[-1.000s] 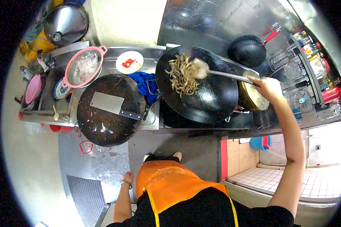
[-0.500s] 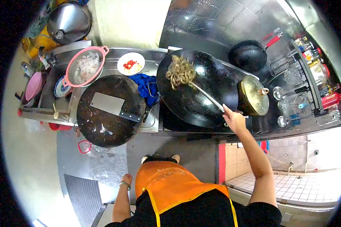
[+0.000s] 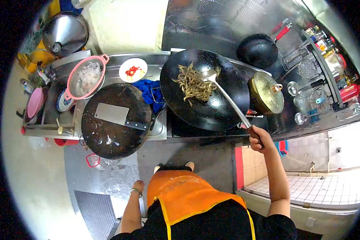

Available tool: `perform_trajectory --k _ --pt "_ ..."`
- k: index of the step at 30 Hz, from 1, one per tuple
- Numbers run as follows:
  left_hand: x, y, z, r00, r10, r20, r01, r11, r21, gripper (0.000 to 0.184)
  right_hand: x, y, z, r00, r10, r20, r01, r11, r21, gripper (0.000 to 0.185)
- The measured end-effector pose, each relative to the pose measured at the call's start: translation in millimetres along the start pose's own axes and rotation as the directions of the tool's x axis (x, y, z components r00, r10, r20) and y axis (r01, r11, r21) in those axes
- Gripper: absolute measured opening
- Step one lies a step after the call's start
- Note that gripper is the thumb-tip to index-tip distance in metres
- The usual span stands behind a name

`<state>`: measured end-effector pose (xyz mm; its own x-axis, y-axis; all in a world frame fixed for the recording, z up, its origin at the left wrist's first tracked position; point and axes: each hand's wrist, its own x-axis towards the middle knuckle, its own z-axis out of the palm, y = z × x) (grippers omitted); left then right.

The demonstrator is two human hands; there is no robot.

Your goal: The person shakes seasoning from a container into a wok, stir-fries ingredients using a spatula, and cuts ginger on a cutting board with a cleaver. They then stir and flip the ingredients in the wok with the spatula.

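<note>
My right hand [image 3: 261, 138] is closed around the dark handle end of a long metal wok spatula [image 3: 233, 103]. The spatula's shiny head rests against brownish-grey strips of food [image 3: 192, 87] in a large black wok [image 3: 224, 116]. I cannot make out what kind of food it is. Low at my side, my left hand [image 3: 138, 185] hangs by the orange apron [image 3: 180, 192], a bangle on its wrist. Its fingers look curled, and nothing shows in them.
A round chopping board [image 3: 104, 138] bears a cleaver [image 3: 113, 114]. Behind it stand a white plate [image 3: 125, 65] with chopped red pieces and a pink colander [image 3: 70, 82]. A lidded pot [image 3: 264, 94] sits right of the wok, near a smaller wok [image 3: 258, 52] and hanging utensils.
My right hand has drawn back, down and to the right with the spatula. Its head, earlier hidden by the food, now shows, and the strips lie lower and more spread out.
</note>
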<state>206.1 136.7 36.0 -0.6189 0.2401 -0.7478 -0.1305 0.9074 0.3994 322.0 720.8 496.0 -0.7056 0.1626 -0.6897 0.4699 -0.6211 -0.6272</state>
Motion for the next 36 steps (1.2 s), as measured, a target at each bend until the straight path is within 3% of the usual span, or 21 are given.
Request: perform_trajectory --k 1,3,4,7,9,10,11,13,16,18,19,20,23,24,25,27,28,29,30,34,36 --pt "18 -17 9 0.995 0.095 0.036 -0.098 0.989 0.112 0.035 -9 -8 5 0.999 0.001 -0.044 -0.003 0.999 -0.046 0.041" --pt "59 -57 33 0.954 0.281 0.107 -0.3 0.899 0.318 0.034 -23 -24 9 0.962 -0.174 -0.212 0.053 0.876 -0.479 0.042" --pt "-1 4 -5 1.0 0.006 -0.012 -0.006 0.998 -0.064 0.034 -32 -31 13 0.948 -0.254 -0.191 0.07 0.755 -0.652 0.042" --pt "1 0 -3 1.0 -0.029 -0.009 0.028 0.998 -0.063 0.035 -44 -64 22 0.889 -0.443 -0.117 -0.044 0.172 -0.984 0.046" --pt "1 0 -5 0.999 -0.033 0.032 0.033 0.999 -0.012 0.036 -57 -88 36 0.853 -0.506 0.128 -0.083 -0.374 -0.924 0.045" --pt "0 0 -7 0.998 -0.036 0.054 0.036 0.999 0.015 0.036 -68 -100 62 0.861 -0.496 0.112 -0.174 -0.494 -0.852 0.044" --pt "2 -3 -3 0.997 -0.053 0.049 0.054 0.998 -0.036 0.036 -82 -123 92 0.913 -0.408 0.006 -0.216 -0.494 -0.842 0.045" --pt "10 -22 11 0.995 -0.091 0.042 0.096 0.986 -0.138 0.036 -91 -135 111 0.927 -0.371 0.059 -0.217 -0.657 -0.722 0.043" --pt "7 -28 18 0.994 -0.091 0.058 0.095 0.993 -0.064 0.033 -77 -119 128 0.931 -0.351 0.101 -0.201 -0.724 -0.66 0.044" --pt "6 -33 19 0.992 0.075 0.1 -0.093 0.979 0.183 0.033 -31 -82 97 0.903 -0.42 0.091 -0.195 -0.59 -0.784 0.055" --pt "5 -31 23 0.979 0.154 0.135 -0.188 0.938 0.293 0.032 6 -57 78 0.905 -0.422 0.042 -0.292 -0.692 -0.66 0.057" --pt "-3 -24 27 0.997 -0.008 0.072 -0.001 0.993 0.117 0.032 49 -25 41 0.843 -0.516 0.154 -0.301 -0.688 -0.66 0.056" --pt "-43 22 -4 0.957 -0.231 0.176 0.255 0.958 -0.129 0.034 82 6 27 0.712 -0.674 0.194 -0.351 -0.582 -0.733 0.06" --pt "-32 3 12 0.994 -0.102 0.037 0.103 0.994 -0.035 0.032 78 10 29 0.689 -0.698 0.196 -0.322 -0.537 -0.78 0.06" --pt "-16 -23 27 0.997 0.055 0.058 -0.062 0.991 0.119 0.031 73 14 28 0.664 -0.723 0.19 -0.293 -0.486 -0.823 0.06" --pt "7 -54 41 0.922 0.342 0.18 -0.386 0.834 0.395 0.03 61 16 10 0.641 -0.744 0.187 -0.031 -0.268 -0.963 0.061" --pt "-40 10 0 0.995 -0.023 0.099 0.015 0.996 0.084 0.03 56 17 -3 0.642 -0.743 0.187 0.135 -0.13 -0.982 0.06" --pt "-28 -2 6 0.992 0.003 0.122 -0.013 0.996 0.087 0.031 53 19 -10 0.643 -0.743 0.186 0.294 0.015 -0.956 0.06" --pt "-14 -14 12 0.989 0.028 0.144 -0.042 0.995 0.09 0.032 32 10 16 0.853 -0.508 -0.117 0.214 0.546 -0.81 0.057" --pt "11 -15 12 0.99 -0.125 0.065 0.13 0.989 -0.065 0.031 -2 3 42 0.936 -0.27 -0.228 0.164 0.903 -0.398 0.051" --pt "30 -18 7 0.987 0.156 0.034 -0.159 0.977 0.144 0.031 -10 2 32 0.947 -0.221 -0.232 0.148 0.944 -0.295 0.051"
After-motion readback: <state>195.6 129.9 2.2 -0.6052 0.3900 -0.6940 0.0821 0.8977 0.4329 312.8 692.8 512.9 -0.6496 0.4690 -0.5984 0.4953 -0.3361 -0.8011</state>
